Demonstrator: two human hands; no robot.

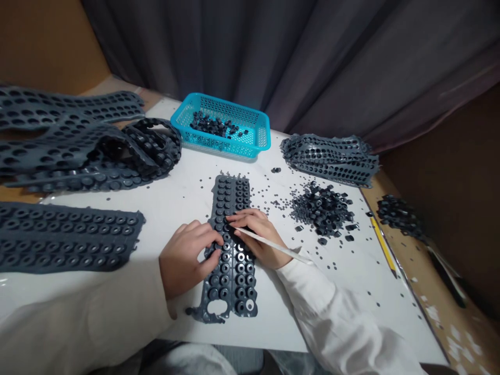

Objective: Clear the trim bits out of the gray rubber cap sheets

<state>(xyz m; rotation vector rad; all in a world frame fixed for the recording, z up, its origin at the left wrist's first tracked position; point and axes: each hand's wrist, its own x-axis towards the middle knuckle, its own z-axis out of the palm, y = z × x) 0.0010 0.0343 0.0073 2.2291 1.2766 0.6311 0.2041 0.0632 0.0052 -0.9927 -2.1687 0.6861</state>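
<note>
A narrow dark grey rubber strip (230, 198) studded with round moulded pieces lies lengthwise on the white table (187, 192) in front of me. My left hand (187, 260) rests on the strip's left side, fingers curled and pressing down on it. My right hand (258, 234) is on the strip's right side, fingers pinched round a thin white stick (273, 244) whose tip meets the strip near its middle. Part of the strip is hidden under both hands.
A turquoise basket (255, 136) holding small black pieces stands at the back. A heap of loose black pieces (322, 208) lies to the right, with a stack of perforated sheets (332, 159) behind it. More rubber sheets (66, 234) cover the left side. A yellow pencil (383, 245) lies at the right edge.
</note>
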